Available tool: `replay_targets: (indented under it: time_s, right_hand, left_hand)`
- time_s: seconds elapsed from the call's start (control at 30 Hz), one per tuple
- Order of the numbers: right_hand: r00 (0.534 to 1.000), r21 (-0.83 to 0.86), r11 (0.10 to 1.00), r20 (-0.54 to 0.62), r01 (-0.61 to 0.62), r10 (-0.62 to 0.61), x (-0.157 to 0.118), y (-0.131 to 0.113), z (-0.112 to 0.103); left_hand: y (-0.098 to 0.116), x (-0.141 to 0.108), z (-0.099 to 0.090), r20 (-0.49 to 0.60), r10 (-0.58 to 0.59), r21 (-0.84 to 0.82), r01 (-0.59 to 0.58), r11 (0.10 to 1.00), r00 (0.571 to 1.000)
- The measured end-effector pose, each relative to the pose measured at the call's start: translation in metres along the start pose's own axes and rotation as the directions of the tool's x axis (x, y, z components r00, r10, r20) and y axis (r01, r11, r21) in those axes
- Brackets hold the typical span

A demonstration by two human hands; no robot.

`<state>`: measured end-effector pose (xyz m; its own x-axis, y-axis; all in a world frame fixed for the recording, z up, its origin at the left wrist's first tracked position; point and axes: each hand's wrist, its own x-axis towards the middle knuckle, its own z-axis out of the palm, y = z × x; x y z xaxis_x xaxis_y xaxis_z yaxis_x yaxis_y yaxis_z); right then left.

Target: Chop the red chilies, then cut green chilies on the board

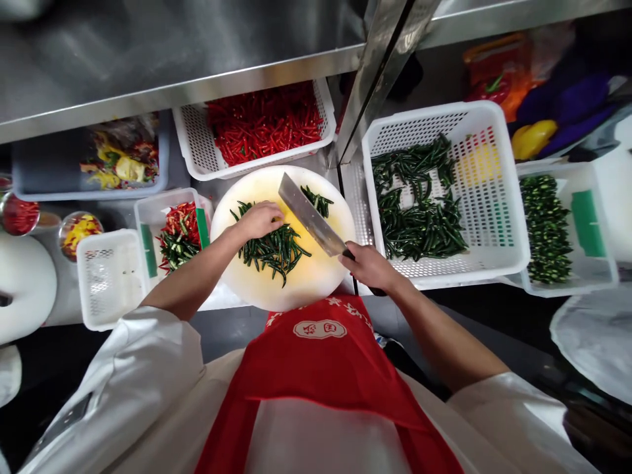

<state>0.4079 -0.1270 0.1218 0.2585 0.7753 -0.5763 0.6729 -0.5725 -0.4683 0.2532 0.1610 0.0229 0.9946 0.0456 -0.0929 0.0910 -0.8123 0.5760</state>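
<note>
My right hand (pixel 364 264) grips the dark handle of a cleaver (pixel 313 218), its broad blade slanting up and left over the round white cutting board (pixel 249 295). Long green chillies (pixel 271 253) lie in a heap on the board's left half. At the top of that heap is my left hand (pixel 261 220), fingers curled and turned down; whatever is between them is hidden. A smaller bunch of green chillies (pixel 318 201) lies beyond the blade, apart from the heap.
Behind the board stands a white basket of red chillies (pixel 269 125), under a steel shelf (pixel 197 82). On the right, a perforated white basket (pixel 494 253) holds green chillies; a tub (pixel 600 263) of cut green pieces adjoins it. Leftward are a tub of cut chillies (pixel 180 227) and a small basket (pixel 111 283).
</note>
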Motion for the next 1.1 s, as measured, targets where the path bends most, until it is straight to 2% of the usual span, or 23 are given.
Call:
replay_targets:
  time_s: [0.1,0.23,0.3,0.37,0.43,0.5,0.6,0.7,0.77,0.9,1.1]
  right_hand:
    - [1.0,0.009,1.0,0.028,-0.002,0.002,-0.007,0.004,0.008]
    - [0.999,0.13,0.991,0.004,-0.036,0.036,-0.012,0.006,0.014]
    - [0.999,0.161,0.986,-0.005,-0.052,0.054,-0.016,0.006,0.016]
    - [0.997,0.176,0.981,-0.007,-0.079,0.082,-0.018,0.005,0.018]
    - [0.994,0.185,0.977,0.0,-0.107,0.109,-0.019,0.003,0.019]
    - [0.993,0.191,0.974,0.013,-0.118,0.118,-0.02,0.002,0.019]
    - [0.994,0.191,0.975,0.019,-0.111,0.109,-0.021,0.001,0.019]
    - [0.995,0.172,0.98,0.018,-0.104,0.102,-0.024,0.001,0.019]
    - [0.996,0.146,0.985,0.009,-0.09,0.09,-0.026,-0.002,0.02]
    - [0.999,0.037,0.999,-0.013,-0.032,0.033,-0.032,-0.012,0.016]
    - [0.999,-0.008,1.0,0.044,-0.012,0.012,-0.045,-0.02,-0.003]
  left_hand:
    - [-0.003,-0.005,-0.004,0.129,0.022,0.089,-0.034,0.995,0.991]
    - [0.0,-0.004,-0.013,0.201,0.013,0.145,-0.043,0.989,0.979]
    - [0.008,0.001,-0.016,0.158,0.015,0.135,-0.037,0.99,0.987]
    - [0.018,0.009,-0.015,0.064,0.047,0.075,-0.052,0.996,0.997]
    - [0.029,0.017,-0.01,-0.026,0.095,0.02,-0.095,0.995,0.995]
    - [0.037,0.02,-0.001,-0.063,0.143,0.013,-0.143,0.99,0.988]
    - [0.036,0.012,0.011,-0.119,0.137,0.027,-0.134,0.991,0.983]
    - [0.023,-0.002,0.018,-0.21,0.036,-0.022,-0.041,0.999,0.977]
    - [0.016,-0.009,0.02,-0.216,0.014,-0.043,-0.024,0.999,0.976]
    - [0.014,-0.011,0.025,-0.199,0.086,-0.005,-0.089,0.996,0.976]
    - [0.016,-0.014,0.029,-0.183,0.148,0.057,-0.14,0.989,0.972]
